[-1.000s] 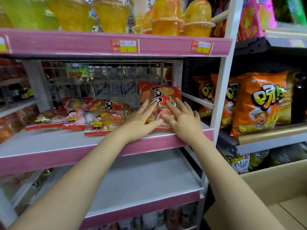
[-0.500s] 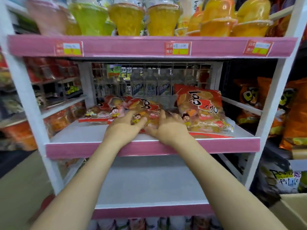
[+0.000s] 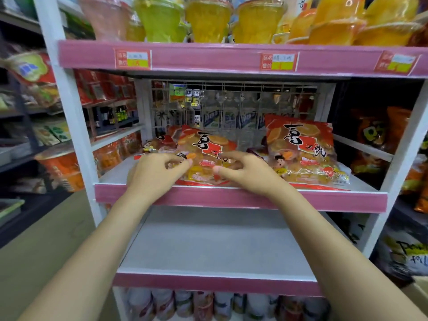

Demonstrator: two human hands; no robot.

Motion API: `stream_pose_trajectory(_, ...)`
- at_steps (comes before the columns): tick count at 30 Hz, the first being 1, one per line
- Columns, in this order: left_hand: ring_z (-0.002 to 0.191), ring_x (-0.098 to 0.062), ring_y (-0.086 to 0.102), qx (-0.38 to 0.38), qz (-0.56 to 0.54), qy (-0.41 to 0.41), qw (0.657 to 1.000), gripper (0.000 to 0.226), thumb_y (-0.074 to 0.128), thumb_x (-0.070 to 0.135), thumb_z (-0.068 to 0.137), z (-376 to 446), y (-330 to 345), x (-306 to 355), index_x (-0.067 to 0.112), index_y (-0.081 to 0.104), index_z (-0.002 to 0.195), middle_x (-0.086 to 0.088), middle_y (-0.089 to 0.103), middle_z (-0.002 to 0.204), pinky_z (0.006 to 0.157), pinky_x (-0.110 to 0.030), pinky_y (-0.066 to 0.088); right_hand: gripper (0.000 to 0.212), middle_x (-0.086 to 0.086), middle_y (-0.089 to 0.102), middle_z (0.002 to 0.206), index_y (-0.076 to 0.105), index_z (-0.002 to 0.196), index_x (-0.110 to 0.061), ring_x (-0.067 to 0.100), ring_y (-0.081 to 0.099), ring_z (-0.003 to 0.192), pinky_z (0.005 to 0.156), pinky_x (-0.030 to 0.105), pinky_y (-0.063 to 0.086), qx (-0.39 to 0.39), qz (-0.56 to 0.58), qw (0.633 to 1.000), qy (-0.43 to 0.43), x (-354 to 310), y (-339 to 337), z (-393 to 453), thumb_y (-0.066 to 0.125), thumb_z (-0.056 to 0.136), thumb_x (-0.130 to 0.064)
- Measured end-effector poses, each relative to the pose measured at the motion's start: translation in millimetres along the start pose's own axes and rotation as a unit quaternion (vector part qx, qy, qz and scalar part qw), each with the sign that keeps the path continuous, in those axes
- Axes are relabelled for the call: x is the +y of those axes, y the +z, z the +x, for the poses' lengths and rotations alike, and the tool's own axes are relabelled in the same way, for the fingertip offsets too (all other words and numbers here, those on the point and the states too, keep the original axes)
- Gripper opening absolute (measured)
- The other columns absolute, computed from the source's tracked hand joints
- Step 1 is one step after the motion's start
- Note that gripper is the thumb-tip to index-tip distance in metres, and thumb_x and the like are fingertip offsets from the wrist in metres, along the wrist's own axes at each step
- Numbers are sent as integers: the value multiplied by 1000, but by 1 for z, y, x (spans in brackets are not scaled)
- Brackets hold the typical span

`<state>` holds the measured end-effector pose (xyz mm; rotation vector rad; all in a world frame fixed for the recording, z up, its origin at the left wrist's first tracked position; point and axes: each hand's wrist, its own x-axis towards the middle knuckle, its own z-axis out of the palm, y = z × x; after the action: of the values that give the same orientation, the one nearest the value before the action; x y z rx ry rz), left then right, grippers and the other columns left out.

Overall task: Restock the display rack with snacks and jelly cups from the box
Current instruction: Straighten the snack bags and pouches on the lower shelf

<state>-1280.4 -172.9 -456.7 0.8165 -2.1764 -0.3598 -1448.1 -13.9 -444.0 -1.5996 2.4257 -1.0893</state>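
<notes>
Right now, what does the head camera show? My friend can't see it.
Two hands, the left hand and right hand, grip a red jelly snack bag with curled fingers on the middle shelf of a pink display rack. Another jelly snack bag leans beside it; jelly cups line the shelf above.

A tan floor [image 3: 41, 246] is stretching away at the lower left, running under a row of neighbouring shelves [image 3: 115, 135] that are standing along the left side and carrying blurred red and orange packets. Behind the rack, a wire grid panel [image 3: 231, 100] is showing bottled drinks [image 3: 229, 117] lined up on the far side. To the right, a darker shelving bay [image 3: 370, 147] is holding orange bags in shadow, with a white rail crossing it. Even, bright shop light is falling across everything from above, leaving the right bay dim.
</notes>
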Motion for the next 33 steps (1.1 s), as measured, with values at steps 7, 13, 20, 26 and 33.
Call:
stream_pose_trajectory(7,140,-24,40,-170,-43,-28,984,93,62,73,78,15,1,13,38,22,155,3,36,157,103,-34,38,92,16,55,138,25,151,-11,34,54,124,95,37,46,-5,-69,991,111,-13,22,24,55,87,-68)
stream_pose_trajectory(13,139,-21,40,-90,-148,9,985,109,83,49,72,9,5,7,29,18,157,2,40,154,100,-27,33,74,-4,45,151,32,152,-31,17,45,136,100,21,37,57,46,997,8,-6,19,19,71,89,-36)
stream_pose_trajectory(20,131,7,26,-18,-263,63,963,112,85,40,73,3,7,43,31,12,158,17,29,154,110,-20,26,58,-13,49,147,47,145,-30,3,43,135,113,29,38,172,120,973,-95,-11,-19,0,69,92,-21)
stream_pose_trajectory(26,140,1,22,-77,-281,153,944,110,80,42,79,6,44,139,30,6,159,10,21,163,108,-18,22,52,-11,53,142,50,143,-26,1,45,130,108,18,35,315,23,947,-58,28,-98,-49,66,93,-32)
stream_pose_trajectory(33,152,-14,-7,-92,-58,275,955,76,49,69,89,0,97,156,47,18,154,14,-6,165,121,-47,7,61,4,19,163,33,148,-48,29,15,150,115,56,20,237,-227,940,95,80,-106,-72,42,92,-69)
